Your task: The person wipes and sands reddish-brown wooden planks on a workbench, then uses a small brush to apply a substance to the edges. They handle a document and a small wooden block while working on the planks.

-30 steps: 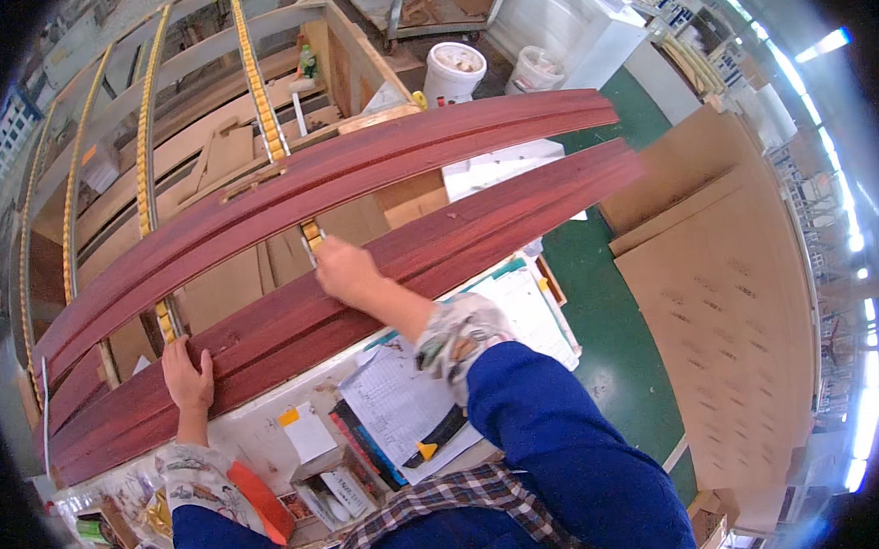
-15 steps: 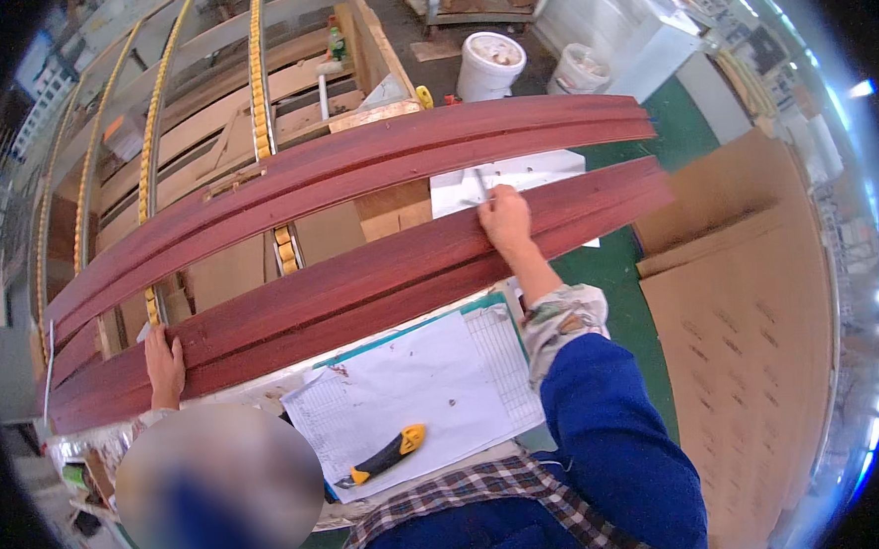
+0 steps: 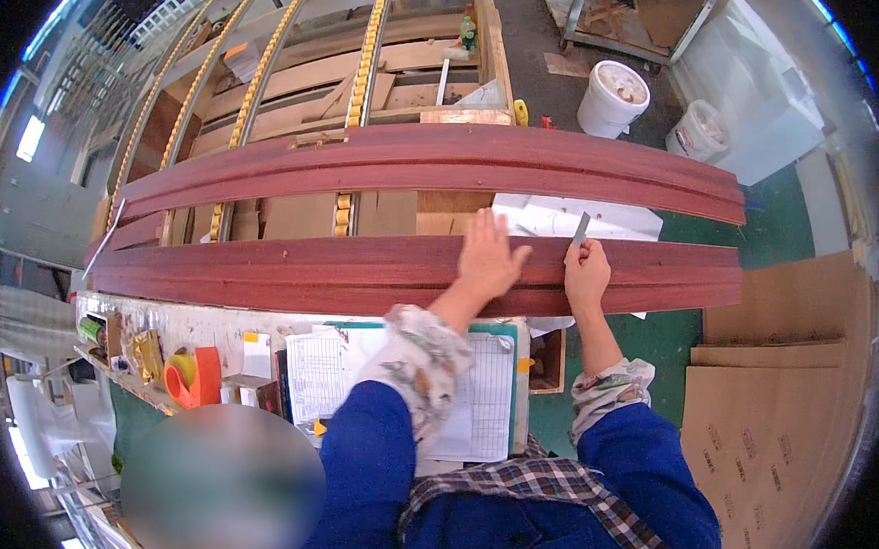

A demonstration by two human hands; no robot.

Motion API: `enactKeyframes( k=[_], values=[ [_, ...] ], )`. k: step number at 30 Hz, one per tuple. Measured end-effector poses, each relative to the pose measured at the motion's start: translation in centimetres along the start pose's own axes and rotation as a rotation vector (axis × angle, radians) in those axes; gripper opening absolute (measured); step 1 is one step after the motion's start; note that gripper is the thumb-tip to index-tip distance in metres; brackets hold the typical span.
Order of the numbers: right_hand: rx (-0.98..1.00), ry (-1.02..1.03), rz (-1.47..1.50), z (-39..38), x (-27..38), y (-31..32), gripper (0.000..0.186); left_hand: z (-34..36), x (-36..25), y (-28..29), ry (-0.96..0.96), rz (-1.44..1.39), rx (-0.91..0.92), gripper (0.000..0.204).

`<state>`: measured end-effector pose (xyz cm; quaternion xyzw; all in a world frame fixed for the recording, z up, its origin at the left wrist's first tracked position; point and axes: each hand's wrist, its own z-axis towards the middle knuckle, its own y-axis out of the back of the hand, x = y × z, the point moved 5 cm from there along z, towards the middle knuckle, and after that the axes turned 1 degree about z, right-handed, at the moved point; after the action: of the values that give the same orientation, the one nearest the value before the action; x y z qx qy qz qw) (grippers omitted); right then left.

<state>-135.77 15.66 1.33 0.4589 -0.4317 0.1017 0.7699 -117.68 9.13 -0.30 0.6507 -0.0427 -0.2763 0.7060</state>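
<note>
Centrally, the left hand (image 3: 491, 262) is spread, palm down, over the nearer red-brown plank (image 3: 290, 272), its fingertips reaching past the plank's upper edge; whether the palm presses on the wood, I cannot tell. Just right of it, the right hand (image 3: 587, 279) pinches a small grey flat tool (image 3: 581, 229) between thumb and fingers, its free end pointing up and slightly right. That plank runs across the middle of the frame, and the farther plank (image 3: 404, 159) lies above it, the two parted by a gap for most of their length. Roller tracks (image 3: 361, 90) with yellow wheels run from the upper left and upper middle under both planks. Below the nearer plank, at lower centre, printed sheets (image 3: 486, 401) lie on a teal board (image 3: 518, 380), partly hidden by the left sleeve (image 3: 429, 355). An orange object (image 3: 205, 381) stands at lower left, a white bucket (image 3: 605, 117) at upper right, and cardboard sheets (image 3: 765, 407) at lower right.
</note>
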Motion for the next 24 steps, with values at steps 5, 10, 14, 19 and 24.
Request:
enactKeyframes(
  k=[5,10,14,19,24],
  values=[
    [0.084,-0.323,0.325,2.1,-2.2,-0.1,0.025,0.3,-1.2,1.7,-0.113,-0.197,-0.042,0.064],
    [-0.032,-0.367,0.318,11.3,-4.0,-0.3,0.020,-1.7,8.6,6.9,0.096,0.038,-0.072,0.053],
    [-0.016,-0.459,0.369,14.0,-6.5,-1.2,0.018,-2.6,10.2,5.7,0.049,0.091,-0.107,0.057],
    [0.128,-0.281,0.283,13.5,-1.7,-2.5,0.020,-2.8,10.2,6.6,0.121,0.028,-0.024,0.048],
    [-0.050,0.248,-0.471,11.4,-3.1,6.9,0.011,-2.7,9.8,6.8,0.099,-0.007,-0.123,0.038]
  ],
)
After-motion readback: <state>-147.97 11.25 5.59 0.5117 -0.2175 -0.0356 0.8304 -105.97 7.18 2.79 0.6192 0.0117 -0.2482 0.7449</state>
